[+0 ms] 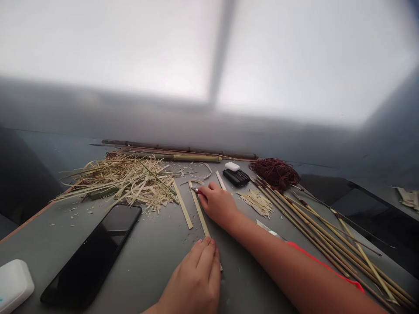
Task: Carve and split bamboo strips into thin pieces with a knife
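A narrow, pale bamboo strip (200, 213) lies lengthwise on the grey table in front of me. My left hand (198, 274) presses down on its near end, fingers together. At the far end, my right hand (218, 205) is closed in a pinch around a thin, pen-like tool (196, 190); its tip rests at or just over the strip, and most of it is hidden by my fingers. A second bamboo strip (183, 205) lies just to the left. Another pale strip (221, 180) lies beyond my right hand, apart from it.
Bamboo shavings (147, 183) heap at the back left, near a black phone (94, 257) and white case (15, 285). At right are short bamboo slips (257, 203), a black box (235, 177), dark red cord (276, 173), thin canes (321, 231) and a blade (268, 229) partly under my forearm.
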Available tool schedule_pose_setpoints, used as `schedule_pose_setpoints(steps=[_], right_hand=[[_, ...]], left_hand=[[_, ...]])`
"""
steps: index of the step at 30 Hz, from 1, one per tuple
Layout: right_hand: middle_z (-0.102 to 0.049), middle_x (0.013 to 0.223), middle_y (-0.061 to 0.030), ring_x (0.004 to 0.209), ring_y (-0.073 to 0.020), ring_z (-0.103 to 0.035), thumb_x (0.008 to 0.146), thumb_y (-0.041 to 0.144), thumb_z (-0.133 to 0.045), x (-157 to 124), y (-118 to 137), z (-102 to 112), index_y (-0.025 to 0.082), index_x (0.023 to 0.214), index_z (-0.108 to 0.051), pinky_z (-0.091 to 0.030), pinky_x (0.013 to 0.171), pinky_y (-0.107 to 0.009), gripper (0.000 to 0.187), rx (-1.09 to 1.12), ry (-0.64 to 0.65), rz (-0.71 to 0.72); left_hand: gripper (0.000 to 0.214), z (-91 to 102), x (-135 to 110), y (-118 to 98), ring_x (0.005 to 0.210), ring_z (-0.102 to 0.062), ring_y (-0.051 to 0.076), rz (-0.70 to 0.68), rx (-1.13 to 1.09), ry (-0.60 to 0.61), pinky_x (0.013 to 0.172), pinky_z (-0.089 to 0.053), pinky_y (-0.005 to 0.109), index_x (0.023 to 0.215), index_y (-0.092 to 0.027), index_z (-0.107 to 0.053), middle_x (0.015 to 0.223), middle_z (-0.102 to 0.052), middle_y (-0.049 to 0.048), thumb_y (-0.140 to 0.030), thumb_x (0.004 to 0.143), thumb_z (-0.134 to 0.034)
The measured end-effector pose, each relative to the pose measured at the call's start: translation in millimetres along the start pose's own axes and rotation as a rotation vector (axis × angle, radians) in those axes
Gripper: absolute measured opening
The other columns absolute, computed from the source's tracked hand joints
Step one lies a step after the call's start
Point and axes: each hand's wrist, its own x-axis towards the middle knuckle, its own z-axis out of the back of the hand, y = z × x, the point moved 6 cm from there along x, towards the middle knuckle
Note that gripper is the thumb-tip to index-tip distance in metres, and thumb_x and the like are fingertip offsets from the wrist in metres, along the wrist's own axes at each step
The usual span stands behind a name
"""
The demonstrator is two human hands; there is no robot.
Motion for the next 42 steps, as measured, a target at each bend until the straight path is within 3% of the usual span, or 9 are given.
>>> schedule_pose_setpoints(steps=[9, 13, 20, 23, 28, 31, 36, 39, 42], right_hand=[[-0.062, 0.112, -0.0068, 0.093, -0.0189, -0.063, 0.096, 0.034, -0.053, 46.5, 5.1, -5.6, 0.019, 0.116, -0.06, -0.053, 0.08, -0.037, 0.026, 0.032, -0.014, 0.018], [-0.063, 0.101, -0.0063, 0.087, -0.0183, -0.064, 0.097, 0.032, -0.045, 28.8, -2.4, 5.6, 0.025, 0.111, -0.066, -0.046, 0.068, -0.027, 0.026, 0.008, -0.033, 0.02], [-0.063, 0.095, -0.0026, 0.075, -0.0156, -0.064, 0.096, 0.035, -0.044, -11.5, -1.2, 14.6, 0.031, 0.107, -0.07, -0.036, 0.059, -0.024, 0.028, -0.052, 0.012, 0.134], [-0.063, 0.099, -0.0046, 0.077, -0.0173, -0.064, 0.096, 0.033, -0.043, -1.0, 1.5, 10.2, 0.028, 0.107, -0.069, -0.037, 0.06, -0.025, 0.029, -0.057, 0.001, 0.106], [-0.064, 0.102, -0.0067, 0.085, -0.0199, -0.065, 0.096, 0.031, -0.043, 32.7, 4.6, 0.8, 0.026, 0.108, -0.069, -0.041, 0.066, -0.027, 0.03, 0.005, -0.025, 0.074], [-0.064, 0.1, -0.0071, 0.086, -0.0203, -0.064, 0.095, 0.031, -0.045, 38.9, 0.8, -1.5, 0.024, 0.109, -0.068, -0.042, 0.068, -0.028, 0.028, 0.065, -0.042, 0.072], [-0.064, 0.099, -0.0055, 0.083, -0.0169, -0.062, 0.094, 0.03, -0.051, 17.1, -14.2, 15.6, 0.024, 0.112, -0.066, -0.043, 0.071, -0.026, 0.025, 0.198, -0.082, 0.123], [-0.064, 0.097, -0.0042, 0.079, -0.0145, -0.061, 0.093, 0.03, -0.053, -10.7, -23.9, 34.3, 0.025, 0.113, -0.066, -0.045, 0.069, -0.023, 0.025, 0.288, -0.101, 0.181], [-0.064, 0.09, -0.0038, 0.071, -0.0132, -0.06, 0.092, 0.03, -0.053, -44.3, -36.1, 48.4, 0.023, 0.11, -0.067, -0.046, 0.063, -0.023, 0.024, 0.451, -0.143, 0.24]], left_hand=[[0.026, -6.8, -2.1, -0.1, 0.095, -0.068, 0.025, -0.013, 0.018, -0.14, 0.086, -0.055, 0.032, 0.108, -0.005, -0.062, 0.102, -0.072, 0.0151, -0.009, 0.089, -0.045], [0.026, -11.7, -3.7, 1.0, 0.097, -0.068, 0.024, 0.021, -0.008, -0.156, 0.086, -0.056, 0.033, 0.108, -0.005, -0.063, 0.101, -0.072, 0.0153, -0.008, 0.089, -0.045], [0.027, 10.6, 5.0, 0.6, 0.086, -0.072, 0.023, 0.079, 0.007, -0.269, 0.079, -0.058, 0.028, 0.098, -0.006, -0.065, 0.095, -0.075, 0.0111, -0.003, 0.085, -0.041], [0.027, 12.7, 5.5, -0.1, 0.087, -0.072, 0.022, 0.076, 0.011, -0.255, 0.081, -0.058, 0.028, 0.098, -0.006, -0.065, 0.095, -0.075, 0.0107, -0.003, 0.086, -0.042], [0.024, 1.3, -2.0, -1.1, 0.095, -0.07, 0.023, 0.075, 0.002, -0.207, 0.084, -0.057, 0.029, 0.105, -0.006, -0.064, 0.1, -0.073, 0.0126, -0.007, 0.09, -0.046], [0.024, -4.2, -5.2, 0.3, 0.098, -0.069, 0.023, 0.087, -0.006, -0.208, 0.084, -0.058, 0.03, 0.106, -0.007, -0.063, 0.103, -0.073, 0.0134, -0.008, 0.091, -0.044], [0.025, 3.0, -0.8, 3.6, 0.094, -0.069, 0.023, 0.049, -0.011, -0.202, 0.085, -0.057, 0.031, 0.108, -0.008, -0.062, 0.101, -0.073, 0.0114, -0.008, 0.091, -0.043], [0.029, 11.2, 5.2, 2.3, 0.095, -0.069, 0.024, -0.028, -0.038, -0.146, 0.083, -0.058, 0.032, 0.117, -0.007, -0.058, 0.107, -0.072, 0.0126, -0.011, 0.092, -0.044], [0.026, 24.4, 10.5, 0.7, 0.096, -0.068, 0.021, -0.129, -0.112, -0.203, 0.086, -0.056, 0.028, 0.111, -0.009, -0.062, 0.107, -0.072, 0.0114, -0.012, 0.094, -0.043]])
